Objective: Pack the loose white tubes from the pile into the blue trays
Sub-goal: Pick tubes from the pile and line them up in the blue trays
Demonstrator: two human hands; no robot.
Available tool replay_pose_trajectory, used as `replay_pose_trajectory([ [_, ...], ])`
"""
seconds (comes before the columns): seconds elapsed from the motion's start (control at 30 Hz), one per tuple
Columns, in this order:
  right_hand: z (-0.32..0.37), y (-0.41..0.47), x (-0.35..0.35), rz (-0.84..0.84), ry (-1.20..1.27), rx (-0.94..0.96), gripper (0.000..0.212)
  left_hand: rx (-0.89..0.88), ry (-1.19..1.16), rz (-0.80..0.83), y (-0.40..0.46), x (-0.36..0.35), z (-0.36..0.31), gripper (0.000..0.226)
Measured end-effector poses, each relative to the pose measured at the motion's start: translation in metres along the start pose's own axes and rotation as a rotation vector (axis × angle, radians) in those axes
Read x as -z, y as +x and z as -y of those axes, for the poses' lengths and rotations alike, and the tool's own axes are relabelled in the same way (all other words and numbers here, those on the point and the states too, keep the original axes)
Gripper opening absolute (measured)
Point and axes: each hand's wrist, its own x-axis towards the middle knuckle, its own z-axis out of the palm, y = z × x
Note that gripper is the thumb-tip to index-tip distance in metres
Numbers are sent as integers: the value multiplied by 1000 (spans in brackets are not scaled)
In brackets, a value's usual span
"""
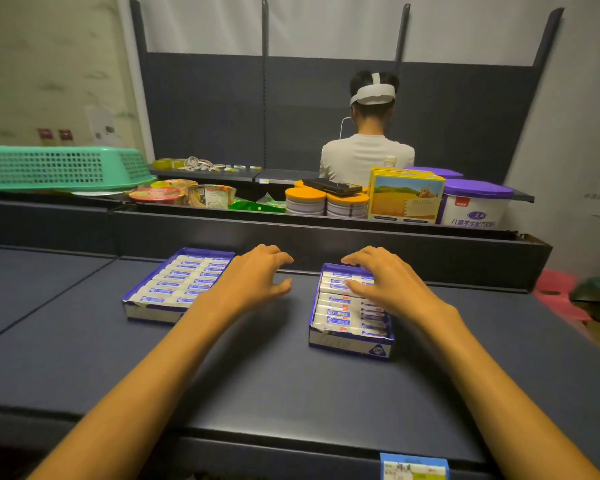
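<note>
White tubes (340, 301) lie packed in both blue trays (349, 344), so I press my right hand (383, 282) flat and gentle to level them, while my left hand (257, 278) hovers loose, holding nothing.

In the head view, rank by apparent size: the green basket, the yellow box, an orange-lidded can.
1. Green basket, largest.
2. Yellow box.
3. Orange-lidded can, smallest.
All sit at roughly similar depth, so the order seems reliable.
</note>
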Motion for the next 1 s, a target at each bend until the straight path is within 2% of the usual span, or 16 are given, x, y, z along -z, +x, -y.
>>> replay_pose_trajectory([
  [0.43, 171, 29, -45, 114, -27, 292, 57, 277, 132, -18, -141, 65, 121, 53],
  [0.7, 354, 48, -102, 84, 41, 478, 53, 398, 246, 8, -272, 124, 248, 56],
  [1.0, 547, 83, -161, 112, -1, 577, 53, 518, 285, -5, -398, 180, 390, 55],
])
